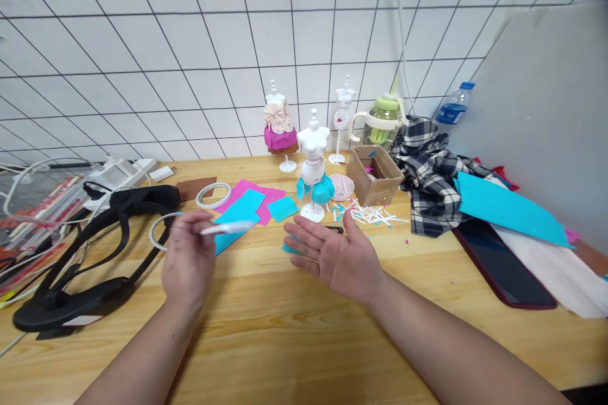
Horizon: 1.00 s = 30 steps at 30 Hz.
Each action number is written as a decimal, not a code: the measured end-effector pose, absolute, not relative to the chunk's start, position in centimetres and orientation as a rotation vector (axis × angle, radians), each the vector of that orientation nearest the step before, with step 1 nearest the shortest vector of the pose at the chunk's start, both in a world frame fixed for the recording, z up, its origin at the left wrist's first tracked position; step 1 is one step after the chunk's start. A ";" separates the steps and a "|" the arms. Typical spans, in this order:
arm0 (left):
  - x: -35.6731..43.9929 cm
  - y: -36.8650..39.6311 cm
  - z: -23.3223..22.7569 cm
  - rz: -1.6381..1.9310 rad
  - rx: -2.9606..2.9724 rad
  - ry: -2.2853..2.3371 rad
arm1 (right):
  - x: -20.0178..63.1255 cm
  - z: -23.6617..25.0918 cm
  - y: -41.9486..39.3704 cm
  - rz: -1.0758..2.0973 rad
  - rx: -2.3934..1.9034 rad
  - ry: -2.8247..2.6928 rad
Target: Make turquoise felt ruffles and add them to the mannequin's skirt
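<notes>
My left hand (190, 256) is closed around a slim white pen-like tool (230, 228), smeared by motion, above the blue paper sheets (247, 204). Palm up and fingers spread, my right hand (335, 253) holds nothing. It is over the table just in front of a small white mannequin (313, 145) on a stand, which has gathered blue paper around its hips. Partly hidden behind the right fingers are a small blue paper piece (287, 248) and a black object (335, 229) whose kind I cannot make out.
Behind stand a dressed mannequin (279, 123) and a bare one (342, 101). A pink dish (342, 186), cardboard box (374, 177) and paper scraps (370, 214) lie right of centre. A black headset (118, 266) is left, a phone (503, 266) right. A tape roll (213, 195) lies near pink paper.
</notes>
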<state>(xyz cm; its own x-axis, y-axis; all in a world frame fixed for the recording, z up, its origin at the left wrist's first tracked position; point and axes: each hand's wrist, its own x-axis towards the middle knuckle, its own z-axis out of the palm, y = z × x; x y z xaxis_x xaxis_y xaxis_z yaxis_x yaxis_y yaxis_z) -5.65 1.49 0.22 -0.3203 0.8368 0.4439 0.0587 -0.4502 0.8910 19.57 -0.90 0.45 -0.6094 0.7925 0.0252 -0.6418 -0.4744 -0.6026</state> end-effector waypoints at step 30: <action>-2.0 -3.0 -0.2 0.696 1.721 0.881 | 18.9 -1.4 -1.4 0.340 -1.128 -1.943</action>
